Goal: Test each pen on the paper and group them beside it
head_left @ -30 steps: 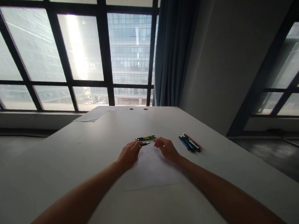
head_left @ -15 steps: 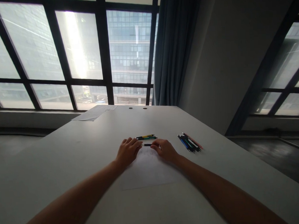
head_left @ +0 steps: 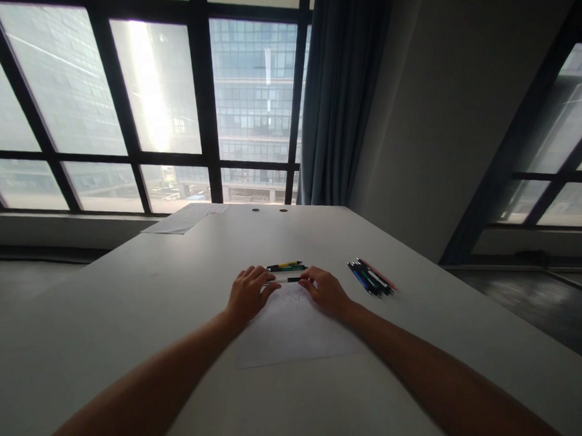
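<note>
My left hand (head_left: 247, 294) and my right hand (head_left: 326, 289) rest at the far edge of a white sheet of paper (head_left: 297, 331) on the grey table (head_left: 130, 304). Between them they hold a thin pen (head_left: 285, 281) level, one hand pinching each end; its visible shaft is white with a dark part toward the right. Just beyond it lie two more pens (head_left: 284, 266), one yellow and one green, side by side.
A bundle of several coloured pens (head_left: 371, 277) lies to the right of my right hand. Papers (head_left: 186, 219) sit at the table's far left end, near two round holes (head_left: 270, 210). Large windows and a dark curtain (head_left: 343, 91) stand behind.
The pen between my fingers now shows more white shaft; both hands have stayed close together at the paper's far edge, shifting only slightly.
</note>
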The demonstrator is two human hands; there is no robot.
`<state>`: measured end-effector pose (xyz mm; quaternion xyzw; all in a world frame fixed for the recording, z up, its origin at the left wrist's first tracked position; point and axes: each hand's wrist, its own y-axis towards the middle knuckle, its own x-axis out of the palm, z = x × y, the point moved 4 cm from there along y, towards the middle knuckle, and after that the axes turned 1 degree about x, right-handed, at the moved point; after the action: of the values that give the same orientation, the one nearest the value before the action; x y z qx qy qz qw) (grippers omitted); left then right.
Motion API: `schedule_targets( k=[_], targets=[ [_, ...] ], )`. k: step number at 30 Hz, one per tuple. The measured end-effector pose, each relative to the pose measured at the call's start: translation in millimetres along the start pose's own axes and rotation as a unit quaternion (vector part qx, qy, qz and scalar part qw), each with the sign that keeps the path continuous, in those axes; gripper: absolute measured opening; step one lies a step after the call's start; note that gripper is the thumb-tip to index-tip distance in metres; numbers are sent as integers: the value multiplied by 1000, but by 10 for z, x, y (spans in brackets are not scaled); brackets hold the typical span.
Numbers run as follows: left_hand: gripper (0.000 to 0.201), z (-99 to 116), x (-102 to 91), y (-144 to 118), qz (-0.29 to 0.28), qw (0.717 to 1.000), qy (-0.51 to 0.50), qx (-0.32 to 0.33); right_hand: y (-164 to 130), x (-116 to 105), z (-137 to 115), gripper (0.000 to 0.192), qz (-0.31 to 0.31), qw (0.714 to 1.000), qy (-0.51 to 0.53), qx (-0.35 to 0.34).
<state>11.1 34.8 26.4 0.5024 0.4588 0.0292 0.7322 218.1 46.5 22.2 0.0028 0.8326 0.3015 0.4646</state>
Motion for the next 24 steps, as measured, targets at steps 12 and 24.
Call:
schedule_targets(
  k=[12,24],
  targets=[
    [33,175,29,25,-35,993,64,88,-48,54,-213,55,21,994,103,-42],
    [28,182,70,-7,-130,990,49,37,-91,77,-297,55,-5,989,139,-48]
  ],
)
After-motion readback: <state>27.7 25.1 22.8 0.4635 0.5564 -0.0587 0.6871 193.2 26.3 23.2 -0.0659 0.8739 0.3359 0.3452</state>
